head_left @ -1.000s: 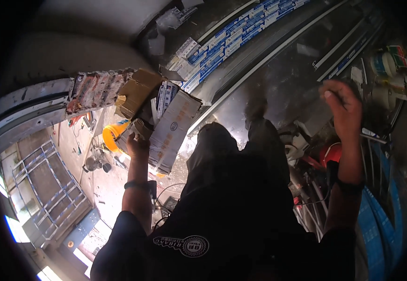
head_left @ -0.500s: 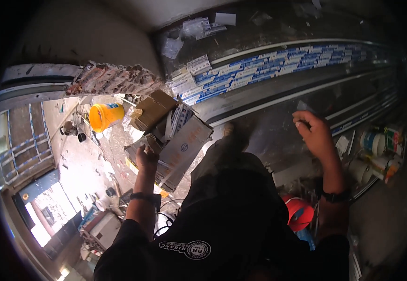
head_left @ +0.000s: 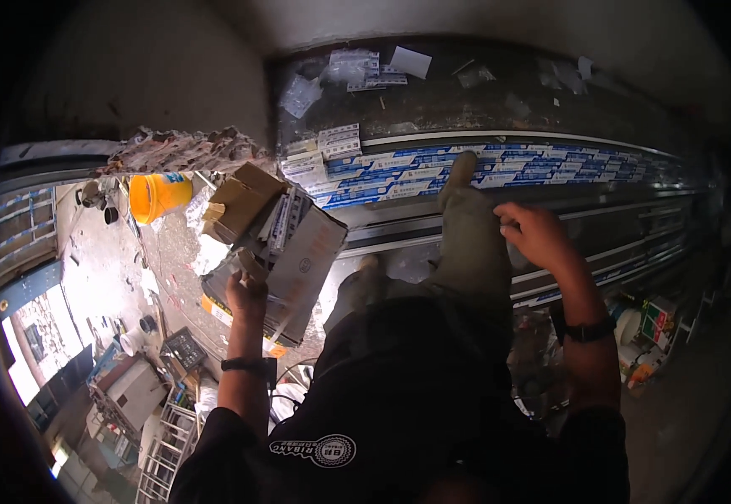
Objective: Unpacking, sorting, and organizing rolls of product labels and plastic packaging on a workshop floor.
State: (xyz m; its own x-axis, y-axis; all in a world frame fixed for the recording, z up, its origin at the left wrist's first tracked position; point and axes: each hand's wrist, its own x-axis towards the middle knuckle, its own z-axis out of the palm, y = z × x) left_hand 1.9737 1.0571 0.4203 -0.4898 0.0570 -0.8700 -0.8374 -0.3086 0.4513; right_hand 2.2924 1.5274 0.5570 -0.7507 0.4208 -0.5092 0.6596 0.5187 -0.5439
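Observation:
My left hand grips the lower edge of an open cardboard box that holds several flat white and blue packs. A smaller brown carton rests against the box's far side. My right hand is raised on the right with its fingers curled, over my raised knee in olive trousers. Whether anything is in that hand cannot be made out. Long metal rails wrapped in blue and white film run across behind both hands.
An orange bucket stands on the floor at the left. A torn wall edge sits above it. Tools, a ladder-like frame and small cans lie below on the left. Bottles and boxes crowd the floor at the right.
The view has swung, so the rails now run level. My right hand has come down and in toward my knee. My left hand has kept its hold on the box.

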